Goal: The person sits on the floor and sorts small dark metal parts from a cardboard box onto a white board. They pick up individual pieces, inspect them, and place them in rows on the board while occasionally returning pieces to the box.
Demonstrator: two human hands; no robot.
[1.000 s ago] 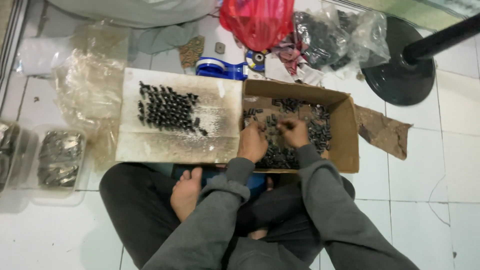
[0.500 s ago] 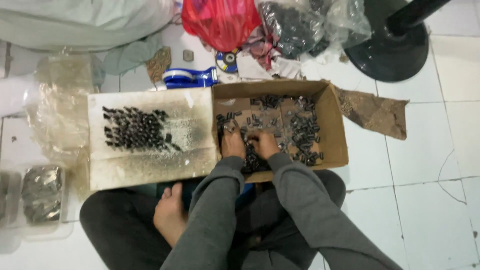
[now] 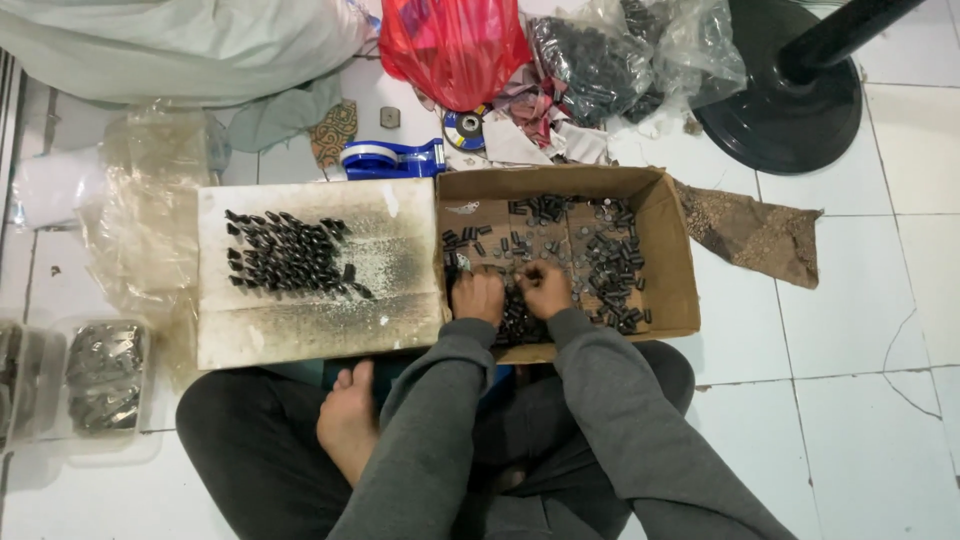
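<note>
Head view of a seated person at work on a white tiled floor (image 3: 860, 330). The largest item shown is the pale flat board (image 3: 315, 330) at the left, dusted with grey grit, on which a cluster of small dark metal pieces (image 3: 285, 255) is laid out in rough rows. Just beside it, edge to edge, an open cardboard box (image 3: 672, 260) is placed, and in it loose small dark metal parts (image 3: 600, 255) are scattered and heaped. Beyond the box a red plastic bag (image 3: 455, 45), clear bags of dark parts (image 3: 600, 55), a blue tape dispenser (image 3: 390, 158) and the round black base of a stand (image 3: 790, 100) are seen.

Both hands are lowered into the near part of the box. The left hand (image 3: 478, 297) is curled, fingers down among the parts; the right hand (image 3: 546, 288) is likewise curled, and its fingertips are brought toward those of the left. Whether a part is actually pinched in either hand cannot be told, since the fingertips are hidden.

The parts are judged to be stiff, dense for their size, and possibly greasy or dusty, hence liable to slip. A fingertip pinch across the short body of a single piece is judged suitable; the heap is best raked rather than scooped.
</note>
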